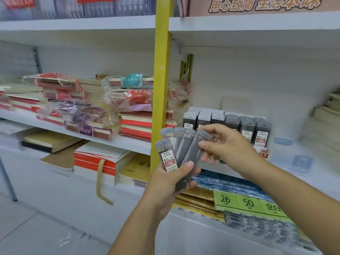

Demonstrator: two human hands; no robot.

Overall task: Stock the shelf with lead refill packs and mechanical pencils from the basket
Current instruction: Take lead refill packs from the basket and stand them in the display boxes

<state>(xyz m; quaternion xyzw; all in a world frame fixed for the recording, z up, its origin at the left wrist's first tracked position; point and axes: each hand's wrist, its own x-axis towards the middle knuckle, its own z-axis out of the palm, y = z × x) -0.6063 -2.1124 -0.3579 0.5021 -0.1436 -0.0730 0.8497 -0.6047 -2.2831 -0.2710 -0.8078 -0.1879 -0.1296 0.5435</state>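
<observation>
Head view: the left hand (171, 183) grips a fan of slim, smoky-grey translucent lead refill packs (176, 144), the leftmost labelled 0.7 HB in red and white. The right hand (226, 144) pinches the rightmost pack (197, 148) near its top. Farther right, shelved packs (228, 122) stand in rows on the white shelf (287, 151).

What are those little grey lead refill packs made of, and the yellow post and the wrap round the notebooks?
Lead refill packs: seemingly smoky translucent hard plastic, since dark contents show through; the label looks like printed paper. Yellow post: probably painted metal, smooth and evenly coloured. Notebook wrap: thin clear plastic film, crinkled and glinting.
</observation>
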